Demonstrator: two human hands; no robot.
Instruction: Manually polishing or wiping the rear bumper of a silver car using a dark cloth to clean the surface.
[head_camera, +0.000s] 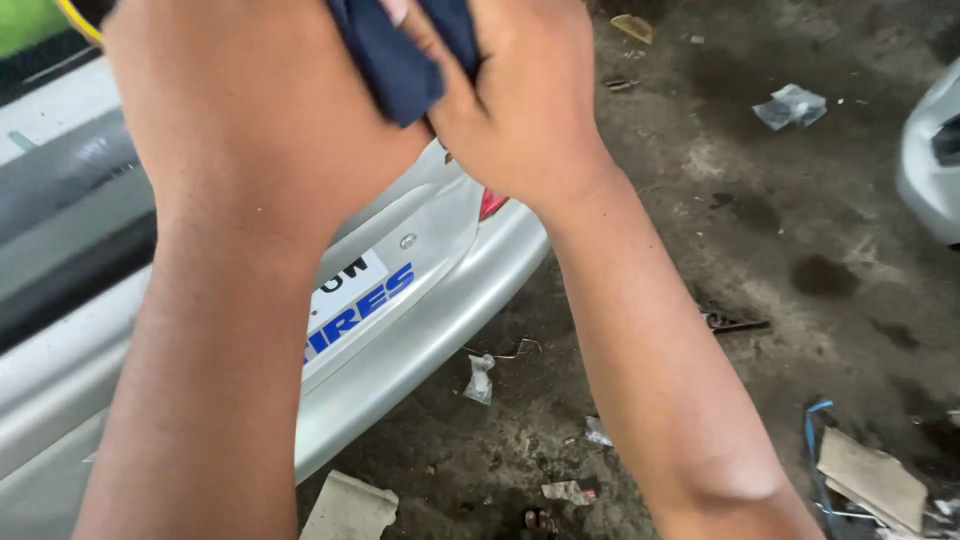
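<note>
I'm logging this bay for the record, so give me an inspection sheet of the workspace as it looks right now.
Surface: stained, dirty concrete floor.
Job's things: dark blue cloth, bunched between both hands above the rear of a silver car.
Clutter: crumpled plastic wrappers, cardboard scraps, bits of paper and litter by the bumper.
Grippers: left hand and right hand both closed on the cloth.
Cables: a thin blue wire on the floor at lower right.
Surroundings: part of a second pale vehicle at the right edge.
</note>
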